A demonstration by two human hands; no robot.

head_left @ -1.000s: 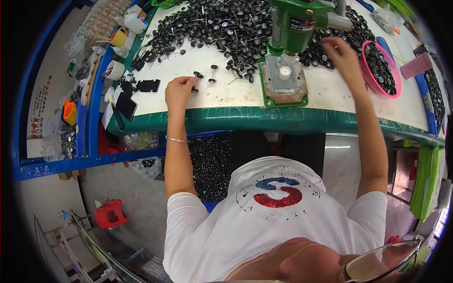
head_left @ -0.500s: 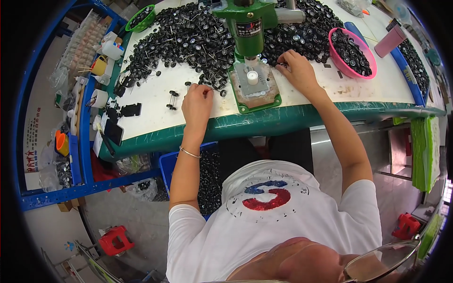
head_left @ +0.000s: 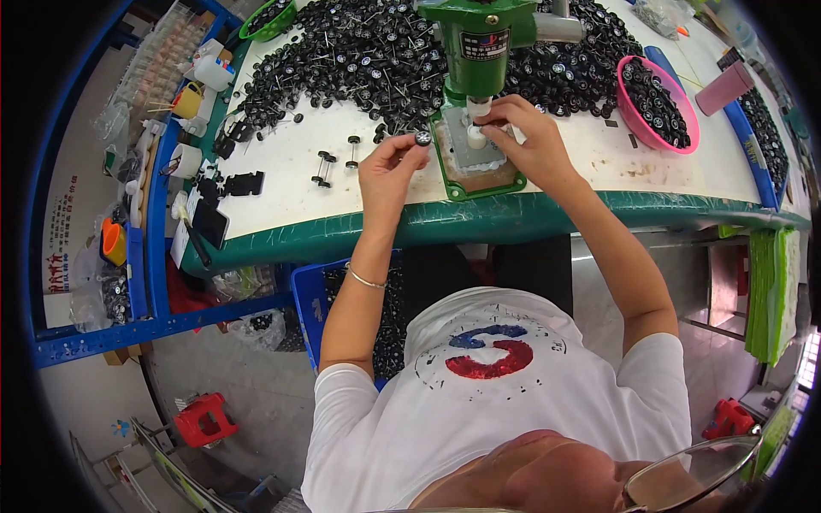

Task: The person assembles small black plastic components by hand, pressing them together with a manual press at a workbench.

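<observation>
My left hand (head_left: 389,179) pinches a small black toy wheel (head_left: 422,138) with a silvery hub between thumb and fingertips, just left of the green hand press (head_left: 475,64). Whether an axle is attached to it cannot be made out. My right hand (head_left: 534,145) is closed at the white round seat (head_left: 475,137) on the press's base plate (head_left: 457,181), right under the ram. Its fingertips hold something small and dark, mostly hidden. Two wheel-and-axle pairs (head_left: 322,169) lie on the white tabletop (head_left: 286,188) left of my left hand.
A big heap of black wheels and axles (head_left: 351,64) spreads behind the press. A pink basket (head_left: 694,128) of wheels stands at the right, a green basket (head_left: 272,24) at the far left. A dark phone (head_left: 210,221) lies by the left edge, and a pink cup (head_left: 725,88) stands far right.
My left hand has moved right toward the press, now with a wheel in its fingers, leaving a wheel-and-axle pair on the table. My right hand has come left from the heap to the white seat.
</observation>
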